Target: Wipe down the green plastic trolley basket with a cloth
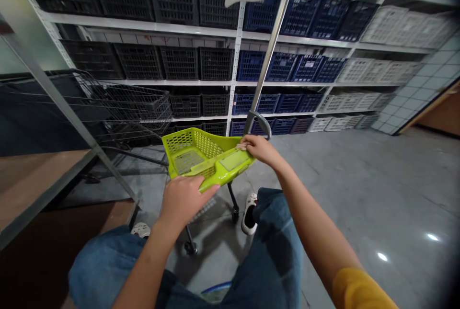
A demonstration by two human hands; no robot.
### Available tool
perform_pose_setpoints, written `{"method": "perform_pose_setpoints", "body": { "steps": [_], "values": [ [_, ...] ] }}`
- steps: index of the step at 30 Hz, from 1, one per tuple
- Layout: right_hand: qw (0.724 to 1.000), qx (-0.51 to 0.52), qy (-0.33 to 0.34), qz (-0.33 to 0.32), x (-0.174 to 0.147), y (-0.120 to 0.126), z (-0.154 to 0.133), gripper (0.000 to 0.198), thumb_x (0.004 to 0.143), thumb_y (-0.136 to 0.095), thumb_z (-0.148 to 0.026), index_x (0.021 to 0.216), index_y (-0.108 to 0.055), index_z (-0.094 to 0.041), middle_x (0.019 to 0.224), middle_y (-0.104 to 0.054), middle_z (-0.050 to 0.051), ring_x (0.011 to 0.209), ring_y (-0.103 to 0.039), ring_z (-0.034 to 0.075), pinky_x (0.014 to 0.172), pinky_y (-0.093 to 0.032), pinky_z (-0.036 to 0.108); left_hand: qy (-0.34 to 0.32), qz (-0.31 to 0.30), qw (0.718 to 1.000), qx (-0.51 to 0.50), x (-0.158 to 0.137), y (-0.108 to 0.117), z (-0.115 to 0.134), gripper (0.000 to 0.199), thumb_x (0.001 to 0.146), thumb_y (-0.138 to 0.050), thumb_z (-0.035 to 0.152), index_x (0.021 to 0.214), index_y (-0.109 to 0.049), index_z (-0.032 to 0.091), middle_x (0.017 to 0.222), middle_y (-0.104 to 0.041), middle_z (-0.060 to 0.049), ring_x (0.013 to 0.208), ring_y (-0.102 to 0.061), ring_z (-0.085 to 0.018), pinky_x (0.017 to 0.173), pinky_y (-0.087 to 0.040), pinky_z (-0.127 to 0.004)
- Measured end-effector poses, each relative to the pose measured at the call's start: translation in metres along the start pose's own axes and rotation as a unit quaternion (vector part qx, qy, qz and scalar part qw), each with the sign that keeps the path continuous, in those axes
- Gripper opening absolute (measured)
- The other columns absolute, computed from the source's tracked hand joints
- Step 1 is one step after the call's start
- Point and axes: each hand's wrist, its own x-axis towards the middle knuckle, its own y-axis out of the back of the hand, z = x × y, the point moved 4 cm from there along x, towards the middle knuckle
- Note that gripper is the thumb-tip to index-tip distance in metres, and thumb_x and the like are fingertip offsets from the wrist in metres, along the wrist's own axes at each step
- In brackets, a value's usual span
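In front of my legs stands a lime-green shopping cart (194,136) with a perforated plastic basket and dark wheels. My left hand (182,201) is wrapped round the left end of its green handle (232,163), thumb along the near side. At the handle's right end is my right hand (260,148), its fingers closed and pressed down on a small pale crumpled cloth (243,146). The cloth is mostly hidden under the fingers. A grey loop bracket (264,124) carrying a metal pole (271,50) rises just behind the right hand.
White shelving (235,67) spans the back, filled with black crates (138,62), blue crates (283,65) and white crates (354,69). A wire shopping cart (132,103) stands behind at left, near a metal-framed rack (46,170). Part of a blue-rimmed container (217,287) shows between my legs.
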Motion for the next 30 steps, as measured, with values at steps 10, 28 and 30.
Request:
{"method": "perform_pose_setpoints", "body": {
  "steps": [10, 28, 30],
  "values": [
    [0.982, -0.03, 0.167, -0.081, -0.01, -0.027, -0.104, 0.027, 0.079, -0.05, -0.009, 0.091, -0.069, -0.025, 0.091, -0.073, -0.001, 0.088, -0.061, 0.017, 0.081, -0.041, 0.027, -0.002, -0.005, 1.0, 0.013, -0.001, 0.003, -0.002, 0.049, 0.088, -0.045, 0.064, 0.074, -0.066, 0.023, 0.075, -0.072, -0.007, 0.073, -0.066, -0.023, 0.067, -0.042, -0.031],
    [0.967, 0.037, 0.13, -0.217, 0.009, -0.035, -0.093, 0.029, 0.082, -0.045, -0.014, 0.096, -0.069, -0.023, 0.096, -0.073, -0.002, 0.087, -0.064, 0.015, 0.077, -0.042, 0.022, 0.004, -0.01, 1.0, -0.001, 0.0, -0.002, -0.001, 0.051, 0.087, -0.044, 0.066, 0.075, -0.066, 0.022, 0.078, -0.072, -0.007, 0.077, -0.065, -0.021, 0.073, -0.04, -0.031],
    [0.974, 0.017, 0.103, -0.199, 0.014, -0.026, -0.072, 0.029, 0.081, -0.046, -0.014, 0.094, -0.07, -0.024, 0.095, -0.073, -0.002, 0.087, -0.063, 0.015, 0.076, -0.042, 0.022, 0.004, -0.003, 1.0, 0.0, 0.0, -0.003, -0.001, 0.051, 0.088, -0.044, 0.065, 0.073, -0.065, 0.022, 0.077, -0.072, -0.007, 0.076, -0.065, -0.021, 0.072, -0.039, -0.031]
  ]
}}
